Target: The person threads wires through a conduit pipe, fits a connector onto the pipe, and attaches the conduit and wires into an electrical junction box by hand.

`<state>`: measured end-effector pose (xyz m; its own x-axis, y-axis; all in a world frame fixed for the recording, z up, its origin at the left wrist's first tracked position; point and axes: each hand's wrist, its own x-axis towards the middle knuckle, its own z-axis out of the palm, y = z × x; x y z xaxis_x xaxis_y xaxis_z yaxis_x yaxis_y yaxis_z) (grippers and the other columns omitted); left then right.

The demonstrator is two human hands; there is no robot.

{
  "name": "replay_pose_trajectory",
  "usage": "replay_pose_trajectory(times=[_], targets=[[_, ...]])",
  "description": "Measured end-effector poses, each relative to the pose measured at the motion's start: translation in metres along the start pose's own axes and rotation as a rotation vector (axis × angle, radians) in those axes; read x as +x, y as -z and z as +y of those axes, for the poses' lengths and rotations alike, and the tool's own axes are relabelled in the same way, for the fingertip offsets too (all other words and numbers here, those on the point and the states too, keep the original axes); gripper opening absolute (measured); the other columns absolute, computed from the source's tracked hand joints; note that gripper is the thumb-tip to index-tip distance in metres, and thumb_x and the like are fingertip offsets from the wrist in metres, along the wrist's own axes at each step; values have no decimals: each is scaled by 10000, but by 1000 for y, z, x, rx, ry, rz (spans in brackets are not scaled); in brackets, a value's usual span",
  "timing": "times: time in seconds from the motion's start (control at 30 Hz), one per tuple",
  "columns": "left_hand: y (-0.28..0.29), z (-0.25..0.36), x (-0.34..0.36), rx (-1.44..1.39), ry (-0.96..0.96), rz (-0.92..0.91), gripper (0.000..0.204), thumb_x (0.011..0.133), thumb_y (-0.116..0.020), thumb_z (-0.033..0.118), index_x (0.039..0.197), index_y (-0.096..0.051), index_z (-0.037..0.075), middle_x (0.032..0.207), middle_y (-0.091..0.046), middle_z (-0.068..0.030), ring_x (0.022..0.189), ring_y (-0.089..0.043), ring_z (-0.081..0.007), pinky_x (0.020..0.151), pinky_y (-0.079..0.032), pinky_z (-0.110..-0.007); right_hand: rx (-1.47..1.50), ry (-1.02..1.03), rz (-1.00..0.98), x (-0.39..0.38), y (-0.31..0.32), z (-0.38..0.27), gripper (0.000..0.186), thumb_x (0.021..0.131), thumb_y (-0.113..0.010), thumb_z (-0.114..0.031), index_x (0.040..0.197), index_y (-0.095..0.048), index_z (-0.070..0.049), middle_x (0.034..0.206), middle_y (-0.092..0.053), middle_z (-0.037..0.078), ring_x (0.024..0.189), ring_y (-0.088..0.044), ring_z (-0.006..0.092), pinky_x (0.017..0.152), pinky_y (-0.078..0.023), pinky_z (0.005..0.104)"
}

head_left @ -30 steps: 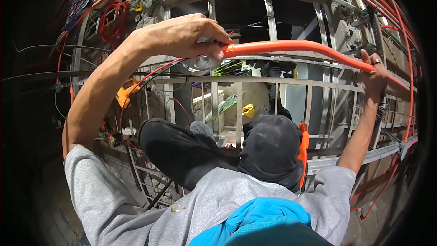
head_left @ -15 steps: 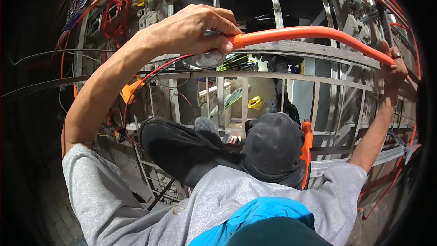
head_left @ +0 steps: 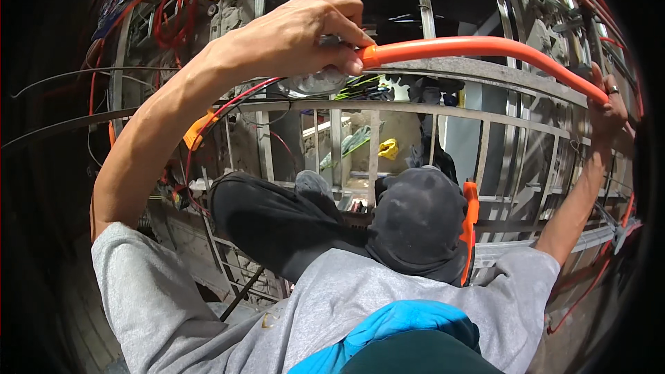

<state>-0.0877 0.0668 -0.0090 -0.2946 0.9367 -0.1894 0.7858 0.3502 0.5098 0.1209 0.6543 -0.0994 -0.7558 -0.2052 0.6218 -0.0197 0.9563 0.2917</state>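
A bent orange conduit pipe stretches across the upper middle, between my two hands. My left hand pinches its left end, at a short orange collar, with thumb and fingers. At the far right, my right hand is closed around the other end, a ring on one finger. Red and black wires run down and left from below my left hand; whether they enter the pipe is hidden. Just beneath that hand shows a clear plastic object, partly covered by it.
A metal framework of bars spans the space below the pipe, my dark-trousered knees under it. An orange-handled tool lies beside my right knee. Coiled red cable hangs at upper left; a yellow item sits lower, behind the bars.
My left hand and the pipe's left end have shifted slightly up and right. Both hands keep their hold, and the view has tilted a little.
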Motion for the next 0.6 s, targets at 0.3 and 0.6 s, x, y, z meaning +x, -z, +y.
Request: replay_pose_trajectory(times=[0.3,0.6], targets=[[-14,-10,-5,18,-121,74,401,960,-763,326,1267,-789,70,968,-667,-96,814,-692,-290,727,-541,-448,-86,-112,-79,-6,-2,-3,206,1013,-699,-344,984,-697,-140,748,-642,97,665,-657,361,609,-524,429],[-5,-4,0,-7,-73,-54,478,975,-742,413,1298,-767,61,995,-658,-124,881,-700,-317,774,-535,-479,-6,-43,-66,3,7,-5,148,1022,-728,-244,974,-692,-108,756,-638,103,666,-653,354,626,-535,424]])
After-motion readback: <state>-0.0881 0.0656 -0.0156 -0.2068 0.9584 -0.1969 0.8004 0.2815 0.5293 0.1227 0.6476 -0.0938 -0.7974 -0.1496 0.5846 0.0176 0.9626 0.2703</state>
